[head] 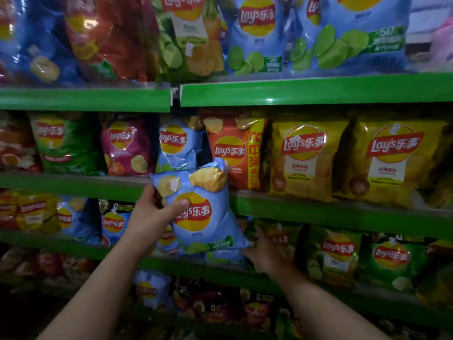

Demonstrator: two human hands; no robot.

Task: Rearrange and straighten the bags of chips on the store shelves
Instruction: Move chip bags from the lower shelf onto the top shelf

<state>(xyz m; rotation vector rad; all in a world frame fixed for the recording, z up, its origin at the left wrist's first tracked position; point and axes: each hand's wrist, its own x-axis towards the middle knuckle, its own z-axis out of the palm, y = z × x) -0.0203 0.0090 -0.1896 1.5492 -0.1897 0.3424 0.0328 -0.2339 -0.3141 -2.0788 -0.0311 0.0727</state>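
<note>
A light-blue Lay's bag [203, 212] is held in front of the green shelves, just below centre, tilted with its top leaning toward eleven o'clock and its lower corner toward five. It is clamped by the left hand [157, 212], thumb pressed across the logo and fingers hidden behind the upper left edge. The right hand [263, 253], at five o'clock from the bag, is reached in toward the green bags [335, 253] on the third shelf with its fingers spread; whether anything is gripped there cannot be told (the palm is turned away and partly covered by the bag's corner). Directly above, at twelve o'clock, a matching blue bag [177, 146] is slumped on the second shelf between a magenta bag [127, 146] and an orange bag [235, 150], which is judged the likely slot. The grip is taken on one side only, so the bag could swing or slip as it is lifted; if it is pushed in at this tilt, the slumped blue bag may be crushed further or the orange neighbour knocked askew. The green shelf lip [73, 181] could also be caught by the bag's lower seam.
</note>
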